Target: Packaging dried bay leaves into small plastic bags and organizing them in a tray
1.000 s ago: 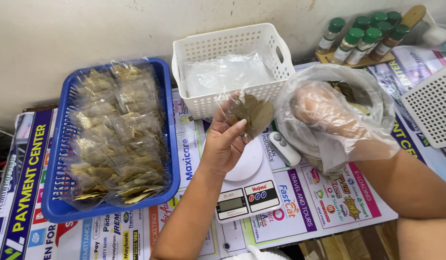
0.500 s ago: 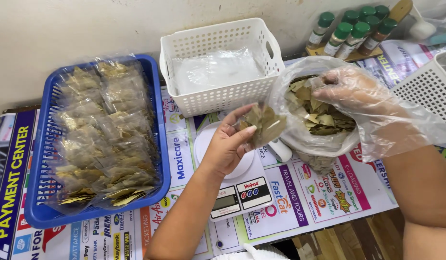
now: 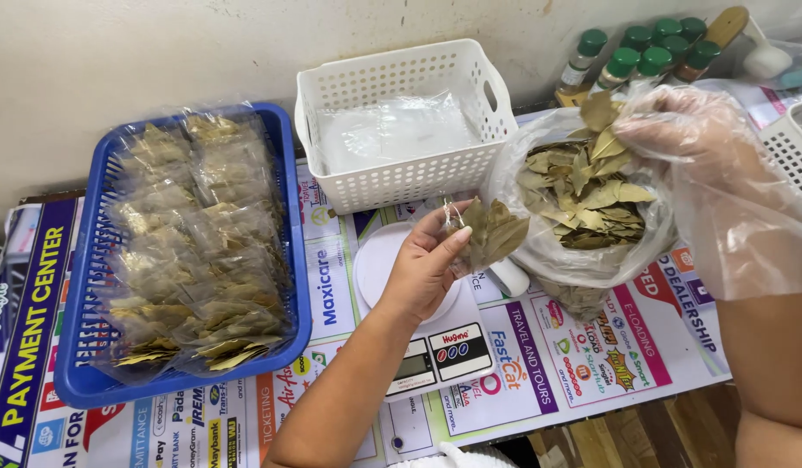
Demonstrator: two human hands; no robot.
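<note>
Nearest, the left hand (image 3: pixel 425 270) hovers over the white digital scale (image 3: pixel 418 334) on the worktop (image 3: pixel 539 381), its fingers (image 3: pixel 448 247) pinched on a small clear packet of dried bay leaves (image 3: pixel 492 234). Beyond it, the gloved right hand (image 3: pixel 695 130) lifts a few leaves, fingers closed on them, above the open bag of bay leaves (image 3: pixel 583 204). Farther left sits a blue tray of filled packets (image 3: pixel 188 243); behind, a white basket (image 3: pixel 401 121).

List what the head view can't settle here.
- Scale display: too small and glared to read; platform partly behind the left hand.
- Right hand: blurred by its plastic glove.
- Small bag of leaves: sealed or open, cannot tell.
- Bottles: contents hidden.
</note>
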